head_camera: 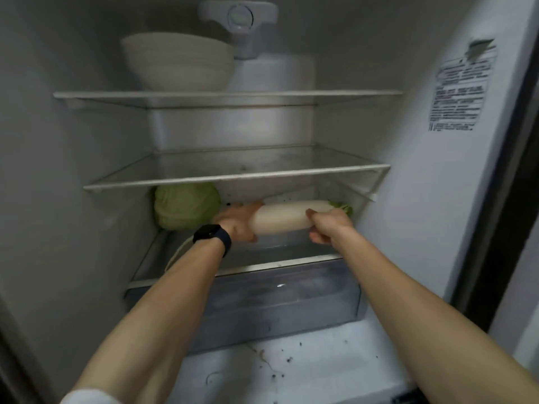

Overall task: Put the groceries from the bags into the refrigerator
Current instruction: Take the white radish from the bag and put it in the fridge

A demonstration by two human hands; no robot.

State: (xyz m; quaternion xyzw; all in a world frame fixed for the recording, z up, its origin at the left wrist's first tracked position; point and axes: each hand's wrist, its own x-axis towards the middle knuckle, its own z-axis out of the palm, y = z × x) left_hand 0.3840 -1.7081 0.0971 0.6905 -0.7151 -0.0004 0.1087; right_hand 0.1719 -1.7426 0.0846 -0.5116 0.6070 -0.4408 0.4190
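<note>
White radish [280, 218], long and pale, is held level inside the refrigerator [73, 199], in the lowest shelf space, over the glass shelf [277, 258] that covers the clear drawer [277, 298]; we cannot tell if it touches this shelf. We grip it with both hands: our left hand [239, 221], with a dark watch [211, 236] on the wrist, curls around its left end, and our right hand [326, 225] curls around the part near its green top. A green cabbage [185, 207] sits at the back left, just beside the left hand. Stacked pale bowls [178, 62] stand on the top shelf.
</note>
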